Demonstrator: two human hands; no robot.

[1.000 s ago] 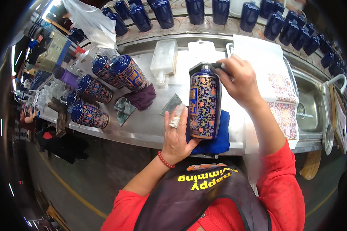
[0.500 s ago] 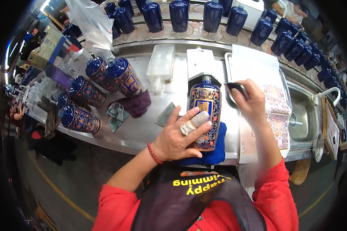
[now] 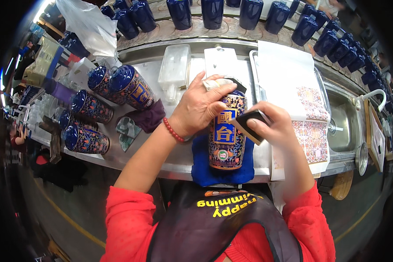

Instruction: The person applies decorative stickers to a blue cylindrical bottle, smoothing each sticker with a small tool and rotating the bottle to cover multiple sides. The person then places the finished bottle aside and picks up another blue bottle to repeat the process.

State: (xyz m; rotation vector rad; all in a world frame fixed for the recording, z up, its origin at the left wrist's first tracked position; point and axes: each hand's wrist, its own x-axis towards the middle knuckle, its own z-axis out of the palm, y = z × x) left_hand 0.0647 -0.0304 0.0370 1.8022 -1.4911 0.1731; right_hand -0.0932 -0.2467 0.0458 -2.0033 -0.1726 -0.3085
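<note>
A patterned blue-and-gold bottle lies on a folded blue cloth at the counter's front edge, its neck pointing away from me. My left hand, with white wraps on its fingers, grips the bottle around its shoulder and neck, hiding most of that end. In my right hand is a flat dark scraper with a pale edge. The scraper is at the bottle's right side, beside the blue front panel; I cannot tell whether its edge touches.
Several decorated bottles and a purple cloth sit at left. A clear bottle lies farther back. Patterned transfer sheets cover a tray at right, beside a sink. Plain blue bottles line the back conveyor.
My left hand has moved from the bottle's front up to its neck end. My right hand has brought the scraper down and left to the bottle's side.
</note>
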